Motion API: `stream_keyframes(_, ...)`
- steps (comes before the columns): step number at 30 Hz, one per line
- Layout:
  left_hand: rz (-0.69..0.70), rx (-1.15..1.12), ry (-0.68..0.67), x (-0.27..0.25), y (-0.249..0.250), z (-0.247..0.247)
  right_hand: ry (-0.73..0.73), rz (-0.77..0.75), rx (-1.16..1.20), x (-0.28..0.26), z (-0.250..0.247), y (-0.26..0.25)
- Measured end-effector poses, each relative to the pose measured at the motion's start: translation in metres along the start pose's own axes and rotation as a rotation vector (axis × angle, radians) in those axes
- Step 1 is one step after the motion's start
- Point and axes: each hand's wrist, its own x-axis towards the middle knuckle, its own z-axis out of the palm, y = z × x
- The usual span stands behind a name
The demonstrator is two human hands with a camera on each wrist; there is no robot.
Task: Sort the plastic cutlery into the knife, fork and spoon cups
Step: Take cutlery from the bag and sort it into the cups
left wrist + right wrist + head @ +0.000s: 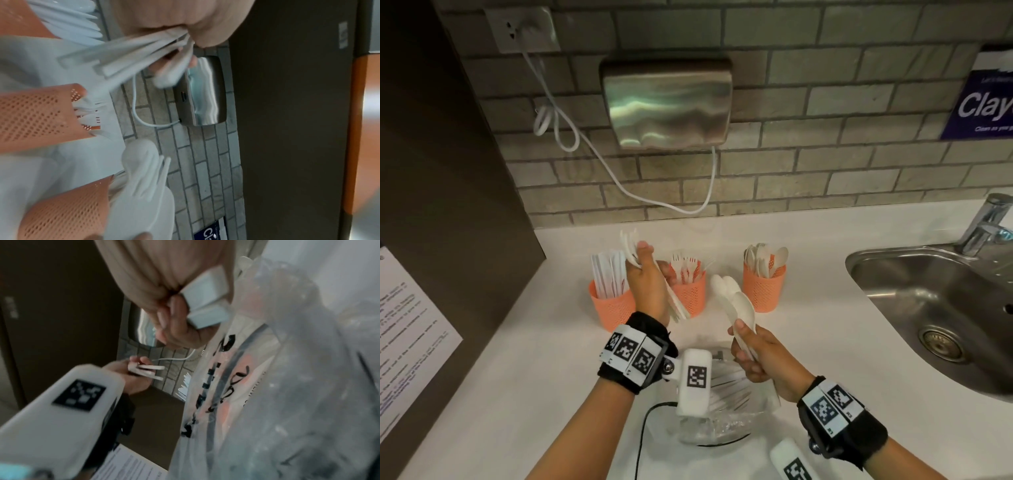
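Note:
Three orange mesh cups stand in a row on the white counter: the knife cup (610,303) at left, the fork cup (690,289) in the middle, the spoon cup (764,286) at right. My left hand (649,284) grips a bundle of white forks (631,248), held up between the knife and fork cups, tines pointing up; their handles (127,53) fan out below the fist. My right hand (755,353) holds several white spoons (731,294), bowls up, in front of the spoon cup; the ends of their handles (205,298) stick out of its fist.
A clear plastic bag (719,407) with more white cutlery lies on the counter below my hands. A steel sink (941,308) and tap (984,222) are at right. A steel dispenser (667,102) with a white cable hangs on the brick wall. A dark panel stands left.

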Motion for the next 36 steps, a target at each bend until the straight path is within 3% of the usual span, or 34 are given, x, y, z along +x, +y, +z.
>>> stream_keyframes(2,-0.123,-0.039,-0.056,-0.002,-0.003,-0.006,-0.026,0.019,0.152,0.003,-0.003,-0.003)
stream_keyframes(5,-0.237,0.254,-0.252,-0.019,-0.016,-0.013,-0.015,-0.001,0.244,0.006,-0.005,-0.008)
stream_keyframes(9,-0.230,0.425,-0.416,-0.049,-0.034,-0.010,0.062,-0.057,0.177,0.008,0.001,-0.009)
stream_keyframes(19,-0.336,0.305,-0.417,-0.061,-0.046,0.002,0.024,-0.226,-0.060,0.006,0.011,-0.003)
stream_keyframes(24,-0.067,0.479,-0.408,-0.043,-0.047,0.005,0.048,-0.195,-0.015,0.008,0.011,-0.005)
stream_keyframes(31,-0.168,0.178,-0.298,0.012,-0.002,0.014,0.166,-0.096,-0.032,0.020,-0.007,-0.008)
stream_keyframes(36,-0.022,0.042,-0.233,0.055,0.023,0.035,0.129,-0.085,0.011,0.027,-0.013,-0.019)
